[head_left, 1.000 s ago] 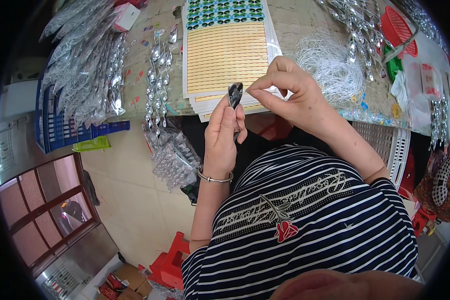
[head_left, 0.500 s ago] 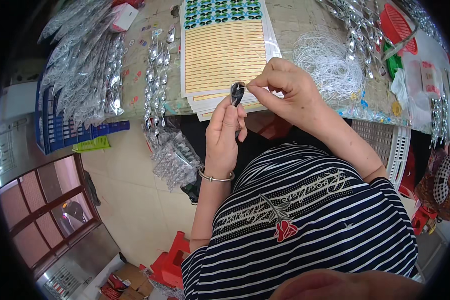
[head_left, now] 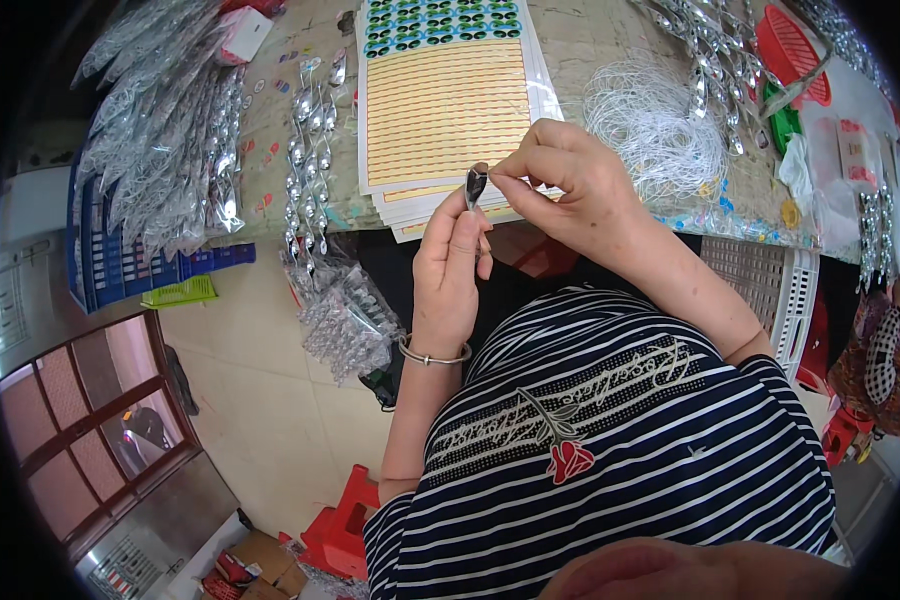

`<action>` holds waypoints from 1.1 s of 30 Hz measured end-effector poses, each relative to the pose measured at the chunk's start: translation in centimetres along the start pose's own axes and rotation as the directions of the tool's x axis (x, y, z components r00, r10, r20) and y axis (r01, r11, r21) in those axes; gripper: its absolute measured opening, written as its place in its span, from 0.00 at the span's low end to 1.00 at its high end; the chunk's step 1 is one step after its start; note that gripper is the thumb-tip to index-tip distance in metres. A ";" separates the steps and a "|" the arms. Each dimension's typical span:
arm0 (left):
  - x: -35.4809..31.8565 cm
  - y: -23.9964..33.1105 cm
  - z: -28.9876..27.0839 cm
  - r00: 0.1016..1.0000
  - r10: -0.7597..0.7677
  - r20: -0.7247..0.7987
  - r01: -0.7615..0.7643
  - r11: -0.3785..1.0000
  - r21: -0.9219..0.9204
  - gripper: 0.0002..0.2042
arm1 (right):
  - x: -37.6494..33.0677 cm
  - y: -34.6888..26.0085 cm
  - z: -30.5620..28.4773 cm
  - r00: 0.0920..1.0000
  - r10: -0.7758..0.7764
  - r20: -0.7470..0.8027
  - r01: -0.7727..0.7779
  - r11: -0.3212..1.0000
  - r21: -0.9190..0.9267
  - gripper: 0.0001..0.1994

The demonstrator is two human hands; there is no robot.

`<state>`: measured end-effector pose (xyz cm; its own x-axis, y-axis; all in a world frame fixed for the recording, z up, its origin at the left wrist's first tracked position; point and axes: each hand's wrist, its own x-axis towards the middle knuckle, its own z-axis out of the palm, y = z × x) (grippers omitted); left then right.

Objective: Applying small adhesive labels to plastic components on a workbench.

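Note:
My left hand holds a small dark, shiny teardrop-shaped piece upright between thumb and fingers, just in front of the table's near edge. My right hand pinches at the top of that same piece with thumb and forefinger. A silver bangle sits on my left wrist. Right behind the hands lies a stack of sticker sheets with yellow rows and a band of green-blue stickers at the top.
Rows of silvery pieces lie left of the sheets, with bagged ones farther left over a blue crate. A tangle of white thread and a red basket lie right. A white crate stands by my right elbow.
Both hands have stayed together on the small piece, shifting it only slightly; the right fingers keep working at its top.

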<state>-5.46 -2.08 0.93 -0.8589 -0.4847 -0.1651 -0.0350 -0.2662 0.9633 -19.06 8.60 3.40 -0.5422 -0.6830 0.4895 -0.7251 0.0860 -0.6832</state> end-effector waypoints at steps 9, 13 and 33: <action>0.1 -0.2 -0.2 1.000 0.021 0.017 -0.023 0.996 0.086 0.19 | 0.1 -0.4 0.5 0.999 -0.048 -0.005 0.048 0.997 -0.056 0.04; 0.0 0.3 -0.2 0.995 0.078 0.069 -0.089 0.982 0.165 0.21 | 0.1 -0.5 0.6 0.998 -0.066 0.002 0.066 0.995 -0.074 0.05; -0.2 -0.2 -0.8 0.995 0.095 0.006 -0.094 0.979 0.183 0.18 | -0.4 -0.8 0.5 0.991 0.074 0.111 -0.082 0.994 0.074 0.08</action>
<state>-4.87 -2.59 0.59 -0.8612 -0.5032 -0.0717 -0.0465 -0.0624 0.9970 -18.07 8.46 3.49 -0.5438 -0.7509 0.3747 -0.6449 0.0882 -0.7591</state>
